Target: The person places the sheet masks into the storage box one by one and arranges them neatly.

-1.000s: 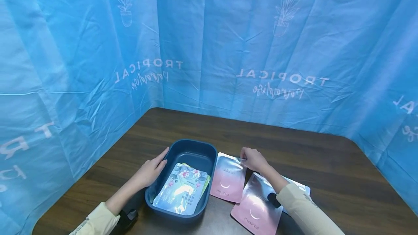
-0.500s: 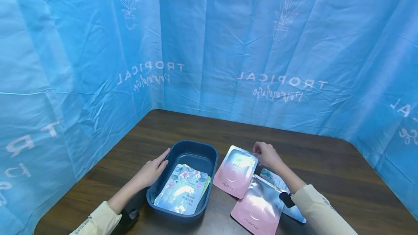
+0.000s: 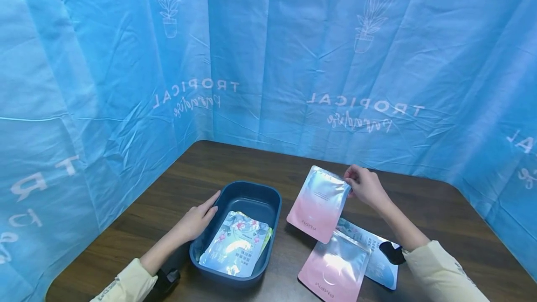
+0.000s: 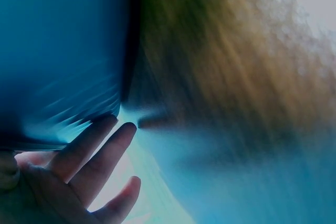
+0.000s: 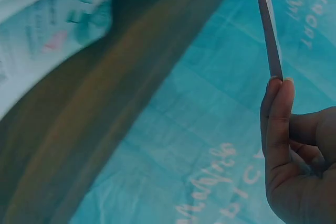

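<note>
My right hand (image 3: 366,185) pinches a pink-and-silver face mask packet (image 3: 320,202) by its upper right corner, holding it tilted above the table. In the right wrist view that packet (image 5: 269,30) appears edge-on between the fingertips and thumb. My left hand (image 3: 195,220) grips the left rim of a dark blue plastic bin (image 3: 274,227), fingers against its outer wall (image 4: 63,51). Inside the bin lies a pale blue floral mask packet (image 3: 237,243), with a yellow-green one (image 3: 267,239) showing beneath it.
A second pink-and-silver packet (image 3: 335,267) lies on the table below the raised one, overlapping a pale blue packet (image 3: 379,257). The dark wood table (image 3: 251,160) ends at blue printed curtains (image 3: 285,120) behind and at the sides.
My right hand has lifted the pink-and-silver packet off the table, moving it away from the bin, right and back. More of the pale blue packet shows. My left hand stays on the bin.
</note>
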`<state>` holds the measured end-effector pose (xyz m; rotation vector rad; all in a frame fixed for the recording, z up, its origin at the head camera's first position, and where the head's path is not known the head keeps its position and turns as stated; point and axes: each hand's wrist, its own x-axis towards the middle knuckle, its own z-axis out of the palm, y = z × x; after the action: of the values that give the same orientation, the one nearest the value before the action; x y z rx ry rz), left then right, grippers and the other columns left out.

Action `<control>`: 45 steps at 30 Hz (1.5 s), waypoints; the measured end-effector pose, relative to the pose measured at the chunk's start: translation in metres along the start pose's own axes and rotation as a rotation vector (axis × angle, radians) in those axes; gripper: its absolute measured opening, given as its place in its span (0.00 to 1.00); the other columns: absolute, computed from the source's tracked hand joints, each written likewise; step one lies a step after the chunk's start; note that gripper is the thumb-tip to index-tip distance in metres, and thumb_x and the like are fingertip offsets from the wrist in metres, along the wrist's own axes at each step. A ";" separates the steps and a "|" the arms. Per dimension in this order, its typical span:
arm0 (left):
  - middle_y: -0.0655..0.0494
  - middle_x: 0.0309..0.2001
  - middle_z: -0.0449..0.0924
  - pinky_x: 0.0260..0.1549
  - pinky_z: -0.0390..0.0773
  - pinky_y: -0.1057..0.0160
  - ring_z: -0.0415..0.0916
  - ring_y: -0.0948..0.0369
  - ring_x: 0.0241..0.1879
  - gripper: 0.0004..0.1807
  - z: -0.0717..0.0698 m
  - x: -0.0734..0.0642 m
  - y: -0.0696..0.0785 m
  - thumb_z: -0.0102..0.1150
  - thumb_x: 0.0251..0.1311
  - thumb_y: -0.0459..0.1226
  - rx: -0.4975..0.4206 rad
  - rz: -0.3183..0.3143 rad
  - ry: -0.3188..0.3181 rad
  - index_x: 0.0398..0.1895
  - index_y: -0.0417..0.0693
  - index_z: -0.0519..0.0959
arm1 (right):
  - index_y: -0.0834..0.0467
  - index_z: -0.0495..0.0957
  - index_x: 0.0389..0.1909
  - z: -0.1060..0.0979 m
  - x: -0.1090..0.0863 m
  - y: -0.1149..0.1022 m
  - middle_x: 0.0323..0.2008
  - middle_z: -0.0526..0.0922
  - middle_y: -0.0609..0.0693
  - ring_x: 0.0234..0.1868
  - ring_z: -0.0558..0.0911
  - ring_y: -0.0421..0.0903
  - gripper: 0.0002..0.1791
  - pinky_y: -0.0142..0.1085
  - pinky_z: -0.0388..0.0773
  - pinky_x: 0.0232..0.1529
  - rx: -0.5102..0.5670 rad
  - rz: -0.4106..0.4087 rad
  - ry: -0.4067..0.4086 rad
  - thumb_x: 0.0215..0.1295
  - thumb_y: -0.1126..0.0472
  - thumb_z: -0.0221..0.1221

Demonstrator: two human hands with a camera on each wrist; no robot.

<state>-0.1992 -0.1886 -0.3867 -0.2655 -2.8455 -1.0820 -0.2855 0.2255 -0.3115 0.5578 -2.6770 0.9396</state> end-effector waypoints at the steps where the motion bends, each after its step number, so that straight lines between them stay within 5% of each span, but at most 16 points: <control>1: 0.32 0.60 0.65 0.41 0.77 0.48 0.76 0.43 0.46 0.26 0.000 0.000 0.000 0.43 0.71 0.35 0.000 0.000 0.000 0.70 0.37 0.57 | 0.68 0.72 0.32 -0.003 0.001 -0.002 0.25 0.76 0.54 0.18 0.79 0.48 0.02 0.35 0.77 0.18 0.002 -0.002 0.012 0.65 0.74 0.53; 8: 0.33 0.61 0.64 0.46 0.71 0.43 0.69 0.39 0.55 0.27 -0.001 0.001 -0.003 0.43 0.71 0.36 -0.004 0.002 -0.002 0.70 0.38 0.56 | 0.67 0.73 0.33 -0.010 0.011 -0.022 0.26 0.75 0.54 0.19 0.80 0.47 0.02 0.35 0.78 0.21 0.044 -0.007 0.036 0.66 0.72 0.52; 14: 0.34 0.60 0.66 0.46 0.72 0.44 0.72 0.41 0.52 0.27 0.001 0.002 -0.004 0.43 0.71 0.36 -0.002 0.001 -0.004 0.70 0.38 0.56 | 0.69 0.73 0.36 0.002 0.020 -0.048 0.27 0.76 0.56 0.22 0.80 0.54 0.03 0.33 0.78 0.22 0.134 -0.026 0.005 0.66 0.72 0.52; 18: 0.34 0.52 0.74 0.42 0.76 0.47 0.77 0.45 0.44 0.26 0.001 0.003 -0.004 0.44 0.71 0.36 -0.004 -0.001 -0.001 0.70 0.38 0.57 | 0.69 0.73 0.36 0.023 0.024 -0.066 0.27 0.76 0.56 0.22 0.80 0.54 0.03 0.34 0.78 0.22 0.212 -0.019 -0.039 0.66 0.72 0.52; 24: 0.33 0.55 0.71 0.42 0.76 0.47 0.78 0.47 0.40 0.26 0.002 0.004 -0.004 0.44 0.70 0.36 -0.008 0.029 0.011 0.69 0.38 0.58 | 0.69 0.73 0.34 0.067 0.024 -0.084 0.24 0.75 0.53 0.18 0.78 0.47 0.02 0.34 0.77 0.19 0.281 -0.034 -0.092 0.64 0.72 0.55; 28: 0.44 0.30 0.75 0.37 0.78 0.53 0.75 0.54 0.25 0.26 0.000 0.004 -0.004 0.44 0.70 0.35 -0.014 0.029 0.002 0.69 0.37 0.57 | 0.68 0.73 0.33 0.096 0.021 -0.092 0.23 0.74 0.52 0.17 0.78 0.49 0.01 0.33 0.78 0.19 0.318 -0.058 -0.126 0.63 0.73 0.56; 30: 0.47 0.25 0.72 0.35 0.78 0.54 0.75 0.55 0.24 0.26 -0.001 0.004 -0.005 0.43 0.70 0.35 -0.011 0.024 0.003 0.69 0.37 0.57 | 0.67 0.73 0.33 0.109 0.018 -0.096 0.23 0.74 0.52 0.16 0.78 0.49 0.02 0.34 0.78 0.19 0.339 -0.070 -0.142 0.62 0.74 0.56; 39: 0.55 0.20 0.65 0.15 0.70 0.63 0.59 0.60 0.10 0.27 -0.001 0.004 -0.006 0.42 0.71 0.37 -0.042 -0.008 -0.020 0.71 0.40 0.55 | 0.67 0.72 0.34 0.144 0.005 -0.104 0.25 0.74 0.52 0.18 0.77 0.42 0.02 0.32 0.78 0.22 0.364 -0.123 -0.237 0.63 0.75 0.55; 42: 0.53 0.21 0.66 0.18 0.74 0.61 0.63 0.59 0.12 0.27 -0.001 0.004 -0.006 0.42 0.71 0.37 -0.041 -0.009 -0.021 0.71 0.40 0.56 | 0.66 0.72 0.33 0.148 0.003 -0.104 0.25 0.73 0.51 0.18 0.77 0.44 0.03 0.31 0.78 0.23 0.344 -0.140 -0.250 0.62 0.75 0.55; 45: 0.41 0.34 0.77 0.33 0.79 0.52 0.77 0.50 0.26 0.27 0.000 0.004 -0.006 0.43 0.71 0.36 -0.028 0.003 -0.009 0.70 0.40 0.56 | 0.64 0.72 0.32 0.150 0.002 -0.105 0.24 0.74 0.51 0.18 0.77 0.45 0.04 0.31 0.78 0.22 0.315 -0.167 -0.252 0.62 0.75 0.56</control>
<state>-0.2048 -0.1927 -0.3896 -0.2763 -2.8386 -1.1233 -0.2582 0.0534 -0.3677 1.0121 -2.6520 1.3289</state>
